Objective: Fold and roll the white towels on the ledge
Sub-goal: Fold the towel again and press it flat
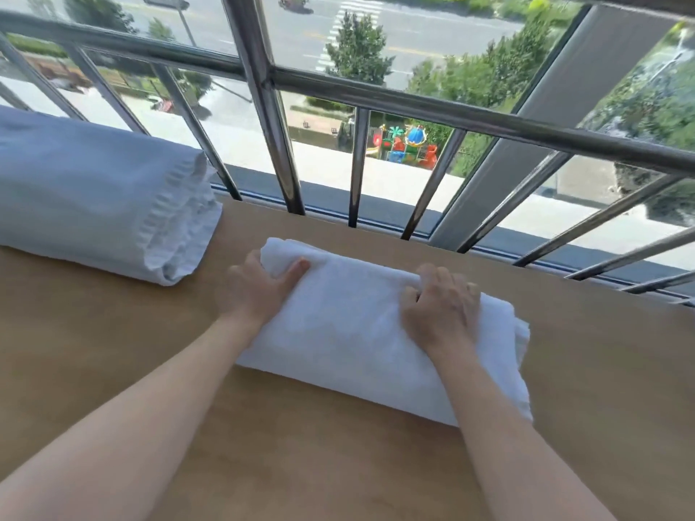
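Note:
A white towel (346, 332), rolled into a thick bundle, lies across the middle of the wooden ledge (113, 370). My left hand (259, 283) grips its left end, thumb on top and fingers curled round the far side. My right hand (440, 302) grips the roll further right, fingers curled over its far edge. A second, larger rolled white towel (94, 197) lies at the far left of the ledge, its open end facing right.
Metal railing bars (278, 118) and a window stand right behind the ledge's far edge. A grey window frame post (526, 144) slants at the right. Bare wood shows in front of the towel and to its right.

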A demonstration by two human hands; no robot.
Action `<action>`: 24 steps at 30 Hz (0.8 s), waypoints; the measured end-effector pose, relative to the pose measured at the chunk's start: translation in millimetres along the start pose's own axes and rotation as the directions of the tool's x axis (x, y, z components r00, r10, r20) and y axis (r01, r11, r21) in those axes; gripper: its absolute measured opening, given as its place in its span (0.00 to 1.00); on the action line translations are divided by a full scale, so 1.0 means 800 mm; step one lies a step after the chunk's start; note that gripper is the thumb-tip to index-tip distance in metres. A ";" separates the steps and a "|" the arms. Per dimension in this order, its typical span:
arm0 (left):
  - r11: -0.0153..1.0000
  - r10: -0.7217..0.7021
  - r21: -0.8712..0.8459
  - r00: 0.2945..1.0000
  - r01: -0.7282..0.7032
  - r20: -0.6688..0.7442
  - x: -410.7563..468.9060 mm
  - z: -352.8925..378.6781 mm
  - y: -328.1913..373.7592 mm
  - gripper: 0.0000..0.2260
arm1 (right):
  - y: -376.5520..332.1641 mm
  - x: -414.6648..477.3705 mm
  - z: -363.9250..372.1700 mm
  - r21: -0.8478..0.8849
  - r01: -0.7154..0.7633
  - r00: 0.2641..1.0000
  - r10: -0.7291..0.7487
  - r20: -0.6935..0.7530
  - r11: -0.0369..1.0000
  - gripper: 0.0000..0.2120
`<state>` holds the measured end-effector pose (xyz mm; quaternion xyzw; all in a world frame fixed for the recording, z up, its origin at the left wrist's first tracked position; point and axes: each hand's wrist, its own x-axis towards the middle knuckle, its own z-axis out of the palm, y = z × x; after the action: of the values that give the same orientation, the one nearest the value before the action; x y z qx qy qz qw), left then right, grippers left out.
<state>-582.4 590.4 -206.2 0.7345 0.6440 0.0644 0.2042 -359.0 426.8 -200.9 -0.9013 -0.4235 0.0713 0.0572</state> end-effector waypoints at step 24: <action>0.724 0.601 0.214 0.752 -0.655 0.269 -0.080 0.022 0.054 0.30 | -0.014 -0.085 0.002 0.092 -0.025 0.997 0.018 0.071 0.995 0.30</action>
<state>-546.6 520.4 -194.5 0.9340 0.3364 -0.0336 0.1153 -410.7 381.8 -195.0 -0.8991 -0.4118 0.1231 0.0834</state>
